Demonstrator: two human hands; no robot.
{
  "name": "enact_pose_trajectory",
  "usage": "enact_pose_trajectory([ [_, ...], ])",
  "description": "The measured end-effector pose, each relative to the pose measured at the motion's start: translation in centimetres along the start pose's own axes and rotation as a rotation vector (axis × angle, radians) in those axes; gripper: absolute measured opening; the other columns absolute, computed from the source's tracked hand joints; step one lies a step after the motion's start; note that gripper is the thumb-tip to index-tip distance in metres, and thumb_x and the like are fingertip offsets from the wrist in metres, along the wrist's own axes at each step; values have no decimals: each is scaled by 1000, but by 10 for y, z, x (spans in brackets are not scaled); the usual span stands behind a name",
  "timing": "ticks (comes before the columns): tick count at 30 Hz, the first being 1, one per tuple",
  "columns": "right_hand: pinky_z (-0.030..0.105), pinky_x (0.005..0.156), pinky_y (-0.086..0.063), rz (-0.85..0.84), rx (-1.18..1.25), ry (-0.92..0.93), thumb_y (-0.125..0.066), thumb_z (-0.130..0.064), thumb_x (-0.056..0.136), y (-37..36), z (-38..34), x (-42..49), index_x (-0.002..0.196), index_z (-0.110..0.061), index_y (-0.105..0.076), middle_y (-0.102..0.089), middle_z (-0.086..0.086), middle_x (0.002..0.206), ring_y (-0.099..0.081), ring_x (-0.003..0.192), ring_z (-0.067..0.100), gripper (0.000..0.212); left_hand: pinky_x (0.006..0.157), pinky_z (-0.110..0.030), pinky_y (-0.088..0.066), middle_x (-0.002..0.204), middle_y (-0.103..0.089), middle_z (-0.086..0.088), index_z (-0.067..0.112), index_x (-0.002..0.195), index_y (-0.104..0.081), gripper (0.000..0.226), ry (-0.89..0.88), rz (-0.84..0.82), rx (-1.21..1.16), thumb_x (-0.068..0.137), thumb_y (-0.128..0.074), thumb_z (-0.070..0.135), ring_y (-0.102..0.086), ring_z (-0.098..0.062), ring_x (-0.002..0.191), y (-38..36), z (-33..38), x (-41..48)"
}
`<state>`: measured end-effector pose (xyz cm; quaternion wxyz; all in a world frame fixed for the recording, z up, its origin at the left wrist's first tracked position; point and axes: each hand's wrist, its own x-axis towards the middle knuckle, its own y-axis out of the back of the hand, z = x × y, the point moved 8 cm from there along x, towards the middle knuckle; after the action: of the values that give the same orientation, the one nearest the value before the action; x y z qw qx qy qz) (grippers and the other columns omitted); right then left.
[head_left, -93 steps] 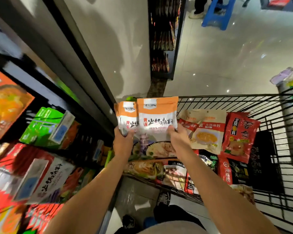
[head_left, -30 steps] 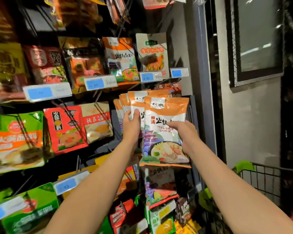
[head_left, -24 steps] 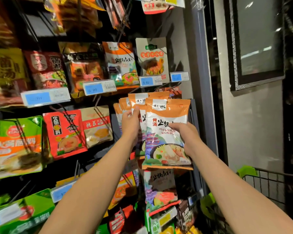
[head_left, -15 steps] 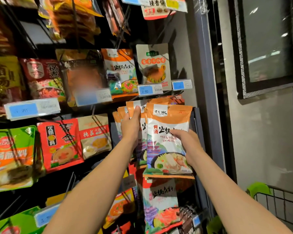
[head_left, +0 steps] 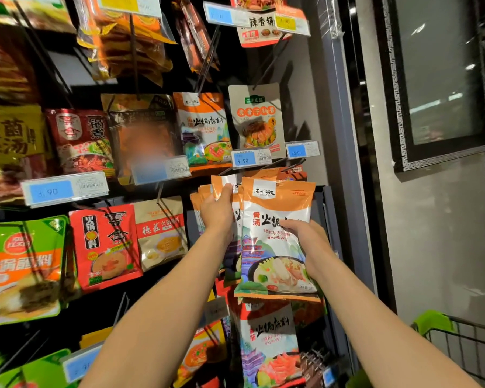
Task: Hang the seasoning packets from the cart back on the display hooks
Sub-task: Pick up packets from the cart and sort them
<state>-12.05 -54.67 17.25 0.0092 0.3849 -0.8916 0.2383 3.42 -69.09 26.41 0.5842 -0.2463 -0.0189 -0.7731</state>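
Below the 9.90 tag [head_left: 245, 158], hands-held 骨汤 packet [head_left: 275, 236] (orange-topped).

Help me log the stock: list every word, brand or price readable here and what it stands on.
"骨汤" and "火锅": orange packet in the right hand.
"9 90": blue price tag.
"15.90": price tag to its right.
"菌汤": yellow packet.
"一锅煮": red packet.
"德庄": beige packet.
Barcodes, small print and the smeared tag: unreadable.
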Motion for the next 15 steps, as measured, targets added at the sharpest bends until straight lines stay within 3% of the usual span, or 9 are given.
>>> enact_pose_trajectory([
  [5, 54, 86, -61, 36, 3, 4, -77, -13, 84, 4, -3, 1, 114, -14, -68, -80, 9, 95, -78, 85, 32, 32, 72, -34, -59, 86, -79, -4, 19, 82, -73, 23, 9, -9, -16, 96, -70, 38, -75, -23, 82, -8, -1, 1],
  [9, 54, 86, -61, 38, -1, 16, -77, -12, 84, 5, -7, 6, 115, -13, -69, -80, 9, 96, -78, 85, 32, 32, 79, -37, -60, 83, -79, -2, 21, 83, -74, 22, 15, -5, -30, 94, -71, 40, -76, -24, 83, -12, -5, 8],
  [15, 46, 79, -63, 29, -21, -1, -75, -11, 86, 1, -12, 8, 113, -12, -69, -80, 10, 93, -78, 81, 30, 28, 75, -37, -58, 88, -78, -10, 20, 77, -71, 21, 32, 26, -86, 93, -72, 34, -74, -26, 80, -11, -3, 9],
])
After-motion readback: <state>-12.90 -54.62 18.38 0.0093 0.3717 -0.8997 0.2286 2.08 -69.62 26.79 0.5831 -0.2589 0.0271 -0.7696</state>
